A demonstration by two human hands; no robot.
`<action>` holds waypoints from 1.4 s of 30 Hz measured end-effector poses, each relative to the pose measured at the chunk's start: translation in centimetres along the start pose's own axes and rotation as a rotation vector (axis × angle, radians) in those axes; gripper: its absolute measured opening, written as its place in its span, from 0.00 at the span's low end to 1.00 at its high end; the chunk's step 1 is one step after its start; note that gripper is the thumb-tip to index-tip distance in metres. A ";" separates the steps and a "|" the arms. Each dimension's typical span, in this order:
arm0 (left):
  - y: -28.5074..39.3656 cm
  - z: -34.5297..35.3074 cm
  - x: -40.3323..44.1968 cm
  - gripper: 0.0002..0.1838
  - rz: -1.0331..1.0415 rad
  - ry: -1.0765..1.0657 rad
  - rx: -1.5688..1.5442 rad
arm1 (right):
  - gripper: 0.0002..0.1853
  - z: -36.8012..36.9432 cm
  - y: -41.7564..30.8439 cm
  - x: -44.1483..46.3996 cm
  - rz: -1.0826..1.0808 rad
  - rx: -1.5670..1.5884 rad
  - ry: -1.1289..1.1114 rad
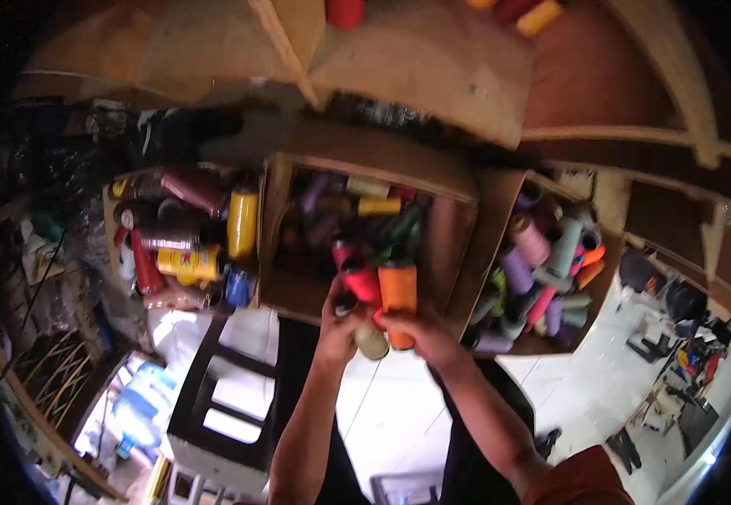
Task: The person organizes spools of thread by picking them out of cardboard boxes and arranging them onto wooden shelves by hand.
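Note:
Both my hands are close together over the front edge of the middle cardboard box [466, 189]. In my left hand [338, 326] are a red spool [360, 284] and, below it, a pale olive spool [371, 342]. Fingers of my right hand [420, 330] wrap round the lower part of an orange spool [397, 290], which stands upright beside the red one. Behind them, the box holds spools of purple, green and yellow thread [379, 206], partly in shadow.
A left box holds a yellow spool [243, 223] and several others. The right box [492, 244] is full of mixed spools. Wooden shelving [433, 71] spans above. A dark slotted chair [214, 379] stands lower left, and clutter lies on the floor at right.

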State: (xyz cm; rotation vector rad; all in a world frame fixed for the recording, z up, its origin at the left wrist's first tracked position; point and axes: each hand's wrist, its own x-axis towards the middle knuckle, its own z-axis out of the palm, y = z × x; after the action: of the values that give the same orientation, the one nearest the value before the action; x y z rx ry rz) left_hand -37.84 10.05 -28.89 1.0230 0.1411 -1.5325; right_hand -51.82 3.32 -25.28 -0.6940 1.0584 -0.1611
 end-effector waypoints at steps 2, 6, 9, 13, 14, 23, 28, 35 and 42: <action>-0.7 0.2 1.2 0.36 -0.026 -0.012 -0.092 | 0.24 0.2 -2.2 0.1 -0.198 0.166 0.148; -0.2 1.6 1.7 0.37 -0.036 -0.111 -0.277 | 0.22 -0.6 -9.5 1.5 -0.451 0.079 0.355; -1.0 1.5 1.4 0.36 -0.108 -0.189 -0.256 | 0.19 -1.7 -15.8 5.0 -0.500 -0.179 0.266; -0.3 2.3 1.0 0.37 -0.148 -0.251 -0.321 | 0.17 -0.1 -21.9 10.2 -0.303 0.128 0.092; 0.0 2.2 0.7 0.37 -0.143 -0.285 -0.328 | 0.16 0.0 -22.8 11.3 -0.226 0.124 0.021; 2.0 0.2 1.8 0.38 -0.083 -0.223 -0.242 | 0.13 1.5 -27.6 18.6 -0.504 -0.190 0.015; 2.5 0.3 2.0 0.38 -0.061 -0.182 -0.232 | 0.11 2.2 -27.6 19.2 -0.604 -0.363 0.072; 2.9 0.5 2.0 0.38 -0.090 -0.178 -0.260 | 0.13 3.4 -26.4 20.4 -0.646 -0.852 0.577; 2.8 0.5 2.3 0.37 -0.079 -0.189 -0.253 | 0.13 1.1 -23.3 22.4 -0.789 -0.550 0.476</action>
State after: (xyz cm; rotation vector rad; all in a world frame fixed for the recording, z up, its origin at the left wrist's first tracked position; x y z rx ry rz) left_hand -35.46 7.33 -28.83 0.6765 0.2379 -1.6279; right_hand -35.05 -24.20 -27.78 -1.6143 1.2399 -0.7631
